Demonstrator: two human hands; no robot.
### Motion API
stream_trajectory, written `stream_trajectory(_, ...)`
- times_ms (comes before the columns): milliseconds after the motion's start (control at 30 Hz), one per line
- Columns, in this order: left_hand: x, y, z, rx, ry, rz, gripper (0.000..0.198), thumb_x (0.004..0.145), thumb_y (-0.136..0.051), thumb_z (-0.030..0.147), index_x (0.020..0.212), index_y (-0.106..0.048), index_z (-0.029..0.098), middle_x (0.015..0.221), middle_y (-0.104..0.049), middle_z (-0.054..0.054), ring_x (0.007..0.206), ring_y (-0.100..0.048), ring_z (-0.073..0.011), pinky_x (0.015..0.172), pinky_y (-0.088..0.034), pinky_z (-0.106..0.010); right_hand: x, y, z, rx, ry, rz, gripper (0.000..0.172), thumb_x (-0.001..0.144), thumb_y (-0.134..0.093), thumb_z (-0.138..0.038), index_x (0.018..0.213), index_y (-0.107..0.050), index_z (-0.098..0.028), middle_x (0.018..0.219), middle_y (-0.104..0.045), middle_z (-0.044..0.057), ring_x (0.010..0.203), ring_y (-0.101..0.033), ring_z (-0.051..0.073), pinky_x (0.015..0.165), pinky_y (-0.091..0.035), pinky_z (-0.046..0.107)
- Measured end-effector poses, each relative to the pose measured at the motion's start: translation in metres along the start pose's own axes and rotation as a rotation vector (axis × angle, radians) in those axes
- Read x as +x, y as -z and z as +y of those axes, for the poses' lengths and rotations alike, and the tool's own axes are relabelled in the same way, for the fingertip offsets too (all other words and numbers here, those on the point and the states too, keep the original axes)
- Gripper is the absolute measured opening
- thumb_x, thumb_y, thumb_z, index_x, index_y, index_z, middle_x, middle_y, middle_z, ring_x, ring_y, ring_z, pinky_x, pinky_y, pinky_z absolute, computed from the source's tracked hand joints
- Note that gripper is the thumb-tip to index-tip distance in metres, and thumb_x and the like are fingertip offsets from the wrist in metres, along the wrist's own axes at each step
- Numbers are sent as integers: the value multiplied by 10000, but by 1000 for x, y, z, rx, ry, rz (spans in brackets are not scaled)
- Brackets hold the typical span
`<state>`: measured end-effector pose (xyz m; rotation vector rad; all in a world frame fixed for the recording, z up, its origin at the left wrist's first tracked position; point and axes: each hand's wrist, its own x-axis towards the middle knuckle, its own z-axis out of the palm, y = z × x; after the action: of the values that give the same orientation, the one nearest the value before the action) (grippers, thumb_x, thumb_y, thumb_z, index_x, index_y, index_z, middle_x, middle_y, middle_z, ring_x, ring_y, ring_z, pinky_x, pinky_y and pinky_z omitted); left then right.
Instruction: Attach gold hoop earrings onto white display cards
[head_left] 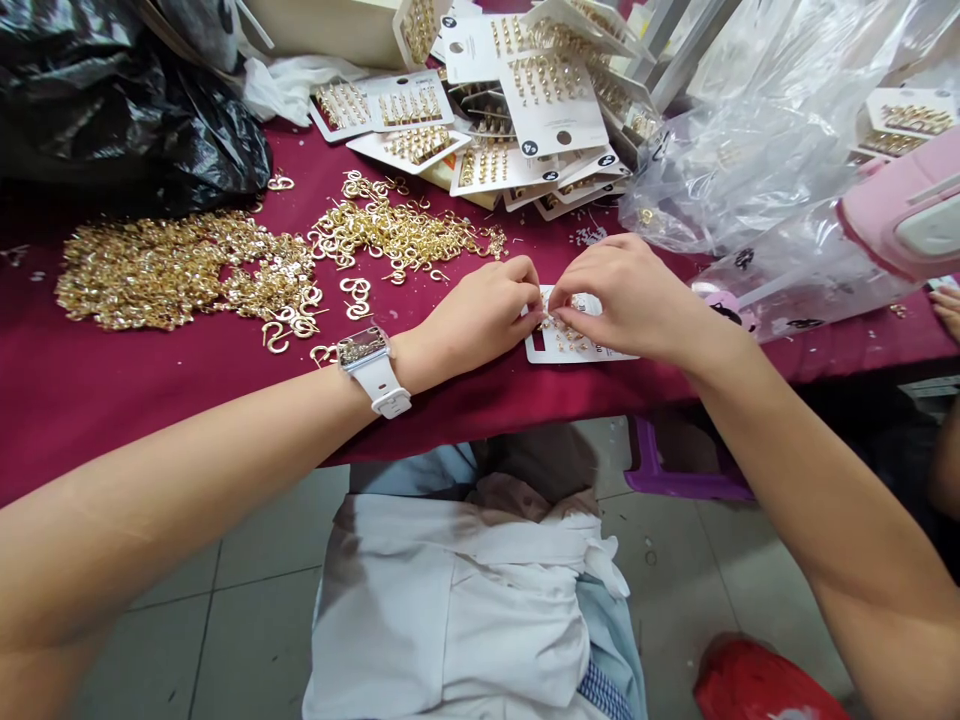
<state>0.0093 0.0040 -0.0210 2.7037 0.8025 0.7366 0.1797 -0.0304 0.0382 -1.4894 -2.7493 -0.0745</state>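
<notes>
A white earring card point(566, 350) with small gold earrings on it lies flat near the front edge of the cloth-covered table. My left hand point(491, 310), with a white-strapped watch on its wrist, is closed in a pinch at the card's upper left. Coming from the other side, my right hand point(626, 295) bends over the card, thumb and fingers pinched together. The fingertips of both hands nearly meet; whatever is between them is too small and hidden to make out. Left of the hands lies a pile of gold hoop-shaped pieces point(401, 235).
A wider heap of gold pieces point(150, 270) spreads at the left, before a black plastic bag point(135, 110). Filled earring cards point(555, 95) are stacked at the back. Clear plastic bags point(750, 160) and a pink bottle point(892, 215) take up the right. A purple stool point(690, 485) stands below.
</notes>
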Motion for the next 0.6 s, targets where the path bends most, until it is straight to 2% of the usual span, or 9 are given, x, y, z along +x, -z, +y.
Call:
stream_trajectory(200, 0, -1, -1, -8, -7, 7, 211, 874, -491, 228, 843, -670, 120, 954, -617, -86, 824, -581, -166, 750, -461, -286, -1, -1, -2, 0, -24, 22, 194, 804, -475, -208, 777, -667, -221, 804, -694, 28, 806, -600, 208, 861, -347, 412)
stream_trajectory(600, 1, 1, 1, -6, 12, -23, 199, 872, -503, 216, 864, -674, 114, 972, -620, -93, 843, -586, -178, 764, -460, -294, 4, 2, -2, -6, -37, -55, 183, 792, -489, -196, 777, -669, -221, 806, -698, 23, 833, -608, 213, 855, -342, 412)
